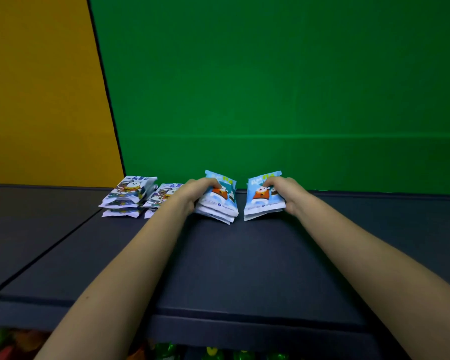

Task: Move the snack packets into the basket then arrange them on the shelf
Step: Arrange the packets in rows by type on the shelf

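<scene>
L hand (196, 189) grips light-blue packet stack (220, 203); R hand (287, 192) grips 2nd light-blue stack (264, 201). Both on dark shelf (244, 255). White packet stacks (127, 197) to left.

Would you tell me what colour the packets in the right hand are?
Those stacked plastic snack packets are light blue and white; head view.

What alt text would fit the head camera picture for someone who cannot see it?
At a dark shelf, the left hand grips one stack of pale-blue snack packets and the right hand grips a second stack beside it. Two stacks of white packets lie further left, before a green wall.
</scene>
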Available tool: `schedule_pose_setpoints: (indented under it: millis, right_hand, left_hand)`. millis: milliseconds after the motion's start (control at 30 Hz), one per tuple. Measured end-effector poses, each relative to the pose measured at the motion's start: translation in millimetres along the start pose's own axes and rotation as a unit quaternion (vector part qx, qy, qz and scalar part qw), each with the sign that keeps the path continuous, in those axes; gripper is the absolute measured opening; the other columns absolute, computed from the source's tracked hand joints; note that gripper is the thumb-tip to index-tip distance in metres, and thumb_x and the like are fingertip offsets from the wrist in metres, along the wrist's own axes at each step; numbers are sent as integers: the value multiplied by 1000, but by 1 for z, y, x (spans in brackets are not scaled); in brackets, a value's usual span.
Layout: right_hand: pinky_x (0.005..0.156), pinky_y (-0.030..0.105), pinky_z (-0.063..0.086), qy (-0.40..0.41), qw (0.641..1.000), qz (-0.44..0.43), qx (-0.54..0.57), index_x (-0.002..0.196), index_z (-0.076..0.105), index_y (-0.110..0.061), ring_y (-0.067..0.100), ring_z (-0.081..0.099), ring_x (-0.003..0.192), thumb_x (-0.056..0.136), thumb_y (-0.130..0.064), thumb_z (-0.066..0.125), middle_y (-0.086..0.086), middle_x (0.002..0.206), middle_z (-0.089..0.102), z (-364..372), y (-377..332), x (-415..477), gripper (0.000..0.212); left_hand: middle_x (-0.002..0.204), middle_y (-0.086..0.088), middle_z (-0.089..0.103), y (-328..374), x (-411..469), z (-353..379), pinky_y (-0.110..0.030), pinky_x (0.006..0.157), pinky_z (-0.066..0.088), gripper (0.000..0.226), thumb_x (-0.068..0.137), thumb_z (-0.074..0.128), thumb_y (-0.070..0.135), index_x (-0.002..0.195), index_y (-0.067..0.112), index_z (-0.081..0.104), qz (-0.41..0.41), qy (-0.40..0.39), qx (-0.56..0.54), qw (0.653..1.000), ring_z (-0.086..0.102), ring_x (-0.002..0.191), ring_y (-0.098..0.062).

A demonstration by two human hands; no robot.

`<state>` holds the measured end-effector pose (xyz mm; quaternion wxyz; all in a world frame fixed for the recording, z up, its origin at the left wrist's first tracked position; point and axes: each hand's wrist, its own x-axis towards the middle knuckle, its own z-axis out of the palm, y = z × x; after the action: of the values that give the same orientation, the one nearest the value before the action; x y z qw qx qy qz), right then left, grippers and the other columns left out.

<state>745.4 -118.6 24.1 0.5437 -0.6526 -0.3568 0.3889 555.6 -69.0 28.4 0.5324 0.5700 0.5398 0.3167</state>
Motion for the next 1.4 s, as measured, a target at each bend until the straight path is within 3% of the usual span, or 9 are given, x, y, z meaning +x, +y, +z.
schedule_pose_setpoints:
  millis: [67,167,233,300,367,567,767,1000,1400]
  right_hand:
    - [46,24,50,5,999,3,-33,120,45,6,22,59,55,82,-9,57,20,93,61,1,6,11,43]
    - [40,16,38,18,989,-8,-146,82,56,-6,15,47,55,87,-14,53,10,73,57,3,10,10,10]
    - [51,20,40,34,967,-33,-250,71,51,-11,21,51,65,90,-20,50,10,75,55,3,13,12,22]
    - [80,30,43,44,921,-71,-382,101,58,-1,32,56,101,93,-31,47,20,110,59,3,14,8,33]
    - [98,37,38,57,879,-97,-463,127,44,4,37,44,123,95,-38,41,23,134,46,1,14,-2,52]
    - [93,39,41,68,815,-216,-534,121,52,-7,33,49,115,93,-30,42,17,124,54,-30,6,-68,37]
    - [92,42,46,136,813,-297,-482,112,60,-22,29,55,110,91,-32,47,3,117,62,-86,20,-181,27]
    - [85,41,50,207,830,-328,-401,105,64,-21,21,62,98,88,-22,55,-2,105,65,-143,116,-318,19]
    - [76,42,52,163,860,-188,-446,109,62,-13,28,62,96,87,-14,59,6,104,64,-235,288,-472,21]
  left_hand:
    - [58,-3,62,-5,6,1,-19,49,42,17,82,59,26,73,12,61,4,24,17,1000,55,48,-16]
    - [63,-4,54,-9,12,3,-22,49,34,17,86,54,27,82,10,57,34,64,77,994,47,54,-16]
    - [73,-9,52,-9,14,6,-27,55,32,20,89,49,21,75,10,57,76,83,144,983,46,63,-21]
    - [93,-19,56,-8,12,10,-31,69,39,18,90,49,18,87,3,58,110,112,234,959,53,86,-29]
    - [117,-24,53,-6,5,12,-37,87,39,31,89,52,17,112,-5,51,151,163,337,915,49,110,-36]
    - [117,-12,62,-2,-59,9,-36,82,43,28,89,47,20,111,10,61,302,223,428,822,55,107,-33]
    - [105,-12,63,-33,-158,-6,-35,68,39,24,92,47,26,102,10,62,417,244,459,746,58,98,-34]
    - [95,-11,65,-123,-279,-12,-39,65,45,16,89,54,25,93,11,61,437,224,445,749,61,93,-35]
    - [90,-11,66,-269,-390,34,-31,56,35,16,88,59,24,93,10,63,317,110,511,791,63,84,-37]
